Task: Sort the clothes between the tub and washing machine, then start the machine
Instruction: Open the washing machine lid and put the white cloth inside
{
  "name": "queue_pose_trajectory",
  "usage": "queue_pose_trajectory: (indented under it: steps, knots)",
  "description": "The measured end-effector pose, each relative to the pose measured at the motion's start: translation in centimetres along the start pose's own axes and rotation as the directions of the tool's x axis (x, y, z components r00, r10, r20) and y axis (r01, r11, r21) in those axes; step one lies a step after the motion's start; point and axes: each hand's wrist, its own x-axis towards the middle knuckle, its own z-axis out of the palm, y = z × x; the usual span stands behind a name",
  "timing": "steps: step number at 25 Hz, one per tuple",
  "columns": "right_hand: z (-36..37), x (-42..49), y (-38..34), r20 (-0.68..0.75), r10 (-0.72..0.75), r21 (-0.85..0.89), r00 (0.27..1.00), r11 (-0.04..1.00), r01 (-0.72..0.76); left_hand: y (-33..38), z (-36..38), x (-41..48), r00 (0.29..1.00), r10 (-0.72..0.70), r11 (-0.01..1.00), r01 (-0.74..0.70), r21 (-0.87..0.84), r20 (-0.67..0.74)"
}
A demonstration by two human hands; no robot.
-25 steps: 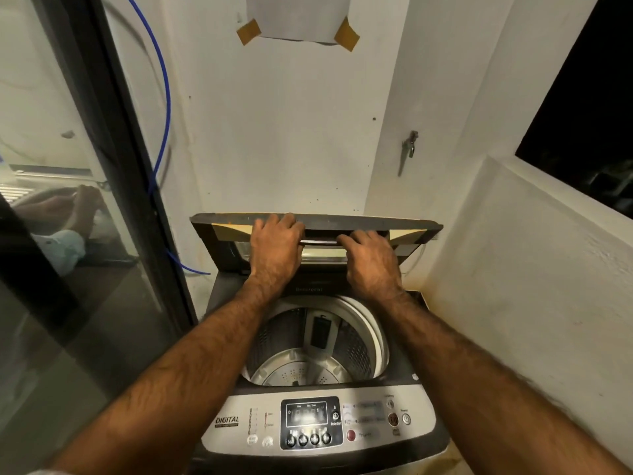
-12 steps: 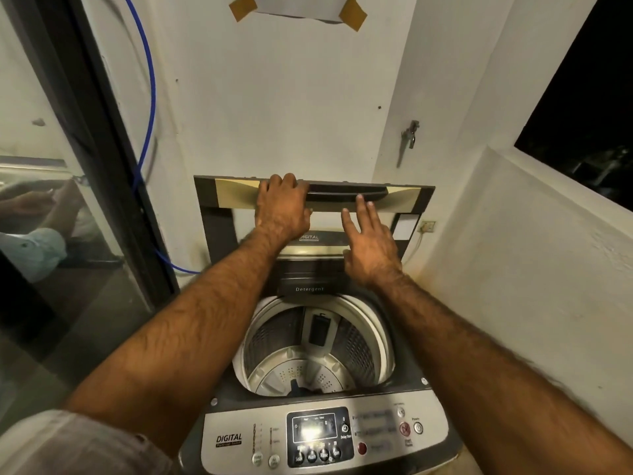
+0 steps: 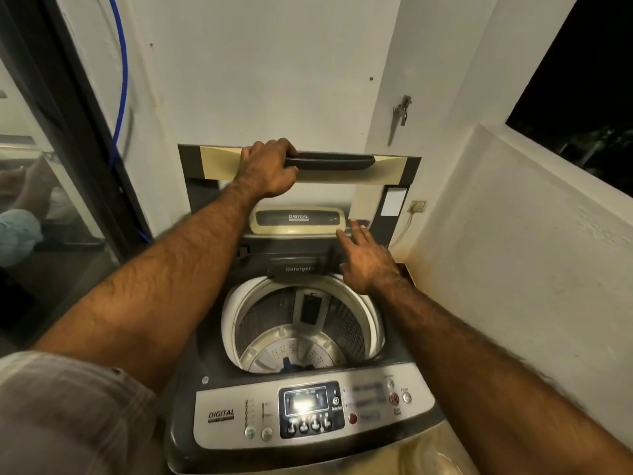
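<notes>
Lid (image 3: pixel 390 169) upright upper centre, handle (image 3: pixel 329 161) running left-right; left hand (image 3: pixel 267 169) clenched on its left end, right hand (image 3: pixel 366 258) loose, lower right.

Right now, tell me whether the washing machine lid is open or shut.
Open. The lid stands raised, near upright, the left hand grips its handle, and the drum below is exposed.

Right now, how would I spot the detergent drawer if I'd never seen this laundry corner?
Find the washing machine with its lid raised against the white wall. Behind the round drum, below the cream DIGITAL panel, sits the detergent drawer, a dark box. It alone bears the white word Detergent, and the right hand is just to its right.
</notes>
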Motion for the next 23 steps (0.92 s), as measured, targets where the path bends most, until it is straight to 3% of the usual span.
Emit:
queue_pose_trajectory:
  steps: [2, 4, 6, 7, 9, 14, 20, 23]
  knots:
    - [1.4, -1.3, 0.2, 0.070, 0.014, 0.019, 0.997, 1.000, -0.015, 0.0, 0.3, -0.6, 0.997, 0.002, 0.997, -0.008, -0.081, -0.076]
    - [2.8, -2.6, 0.5, 0.109, 0.023, 0.026, 0.994, 0.999, -0.026, 0.6, 0.8, -1.8, 0.969, 0.007, 0.988, -0.045, -0.151, -0.247]
    - [3.6, -3.6, 0.9, 0.131, 0.030, 0.043, 0.991, 0.998, -0.036, 2.4, 2.3, -3.6, 0.927, 0.093, 0.982, -0.146, -0.119, -0.363]
    - [3.9, -4.0, 1.1, 0.134, 0.034, 0.055, 0.990, 0.998, -0.042, 3.5, 3.7, -4.8, 0.925, 0.156, 0.976, -0.198, -0.088, -0.347]
    - [4.2, -5.1, 1.7, 0.111, 0.046, 0.079, 0.993, 0.995, -0.055, 5.8, 7.4, -7.8, 0.950, 0.234, 0.964, -0.255, -0.080, -0.205]
    - [4.7, -9.6, 6.3, 0.041, 0.164, 0.119, 0.986, 0.979, -0.168, 8.5, 16.5, -15.7, 0.969, 0.165, 0.980, -0.140, -0.143, 0.182]
    - [7.0, -18.9, 13.5, 0.049, 0.315, 0.180, 0.948, 0.930, -0.319, 15.6, 21.5, -21.9, 0.918, 0.232, 0.963, -0.170, -0.209, 0.322]
    - [9.8, -26.0, 18.3, 0.076, 0.397, 0.187, 0.915, 0.895, -0.404, 21.8, 24.8, -26.3, 0.869, 0.314, 0.946, -0.253, -0.202, 0.381]
